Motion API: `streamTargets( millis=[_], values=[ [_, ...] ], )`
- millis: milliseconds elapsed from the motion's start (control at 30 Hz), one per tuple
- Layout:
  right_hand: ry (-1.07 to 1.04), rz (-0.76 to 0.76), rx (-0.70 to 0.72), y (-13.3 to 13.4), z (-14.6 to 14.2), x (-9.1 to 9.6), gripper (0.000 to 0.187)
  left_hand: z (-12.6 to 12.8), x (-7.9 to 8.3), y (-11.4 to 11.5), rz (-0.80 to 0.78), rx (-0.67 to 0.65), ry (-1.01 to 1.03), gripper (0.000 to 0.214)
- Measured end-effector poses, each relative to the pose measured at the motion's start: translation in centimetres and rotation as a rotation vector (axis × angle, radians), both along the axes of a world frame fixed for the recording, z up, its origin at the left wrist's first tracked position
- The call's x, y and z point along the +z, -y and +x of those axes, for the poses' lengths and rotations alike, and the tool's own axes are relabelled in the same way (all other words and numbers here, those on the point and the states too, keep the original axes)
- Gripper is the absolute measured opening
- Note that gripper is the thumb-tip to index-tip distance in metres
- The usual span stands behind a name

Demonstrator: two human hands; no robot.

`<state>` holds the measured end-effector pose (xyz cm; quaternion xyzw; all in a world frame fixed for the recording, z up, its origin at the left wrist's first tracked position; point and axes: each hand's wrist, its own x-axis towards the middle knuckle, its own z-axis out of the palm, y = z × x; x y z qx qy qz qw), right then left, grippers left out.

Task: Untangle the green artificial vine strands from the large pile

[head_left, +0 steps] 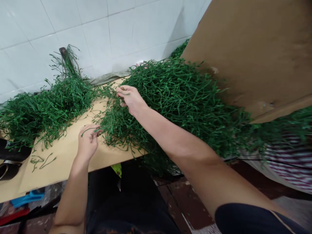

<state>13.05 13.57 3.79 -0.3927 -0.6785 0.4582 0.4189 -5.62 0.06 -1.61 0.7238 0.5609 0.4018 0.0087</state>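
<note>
My left hand (88, 140) is closed on a thin green stem (90, 129), just above the brown cardboard sheet (68, 156). Higher and further right, my right hand (131, 98) pinches another slender green stem at the edge of a big heap of green stems (180, 87). These stems are wiry, with small knobs at their ends; they look like artificial plant pieces, though I cannot tell the material. To the left lies a second pile of green stems (48, 110) along the wall side. A few loose stems (48, 161) rest on the cardboard near its left end.
White wall tiles (92, 35) rise behind. A large cardboard panel (255, 55) leans over the right side of the heap. Dark cylindrical objects (12, 169) stand at far left. Below the cardboard are a blue plastic item (28, 198) and a red one (14, 216). Striped fabric (290, 162) lies at right.
</note>
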Motion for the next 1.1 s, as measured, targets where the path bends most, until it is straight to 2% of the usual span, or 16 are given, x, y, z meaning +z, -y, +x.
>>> streamTargets(
  millis=[100, 133, 167, 267, 367, 433, 533, 700, 867, 933, 1000, 1100],
  values=[
    [-0.281, -0.169, -0.411, -1.7, 2.3, 1.2, 0.017, -0.6, 0.0, 1.3, -0.073, -0.006, 0.072, 0.027],
    [-0.337, -0.185, -0.478, -1.9, 3.0, 1.6, 0.017, -0.8, -0.1, 1.5, -0.088, 0.007, 0.134, 0.026],
    [-0.347, -0.176, -0.485, -1.9, 3.6, 1.9, 0.019, -1.0, -0.2, 1.6, -0.098, 0.028, 0.205, 0.025],
    [-0.119, -0.057, -0.303, -0.5, 3.8, 2.4, 0.024, -0.9, 0.1, 1.2, -0.111, 0.076, 0.379, 0.02],
    [0.181, 0.136, -0.173, 1.6, 2.6, 2.7, 0.024, -0.1, 1.0, 0.2, -0.117, 0.055, 0.429, 0.018],
    [0.298, 0.248, -0.122, 2.5, 1.9, 2.8, 0.026, 0.4, 1.6, -0.3, -0.117, 0.03, 0.436, 0.018],
    [0.327, 0.293, -0.035, 2.8, 1.6, 2.5, 0.025, 0.5, 2.0, -0.6, -0.118, 0.027, 0.452, 0.017],
    [0.323, 0.25, 0.085, 3.3, 1.2, 1.8, 0.02, 0.1, 1.8, -0.9, -0.141, 0.022, 0.474, 0.016],
    [0.297, 0.197, 0.198, 4.0, 0.1, 2.0, 0.039, 0.4, 1.4, -1.1, -0.16, 0.038, 0.314, 0.018],
    [0.27, 0.21, 0.234, 3.9, -0.4, 2.0, 0.036, 0.6, 1.3, -1.1, -0.17, 0.054, 0.25, 0.019],
    [0.275, 0.242, 0.24, 3.7, -0.9, 1.8, 0.026, 0.7, 1.2, -1.2, -0.172, 0.057, 0.205, 0.02],
    [0.371, 0.354, 0.159, 3.4, -1.3, 1.2, 0.03, 0.8, 1.3, -1.1, -0.17, 0.051, 0.215, 0.02]
  ],
)
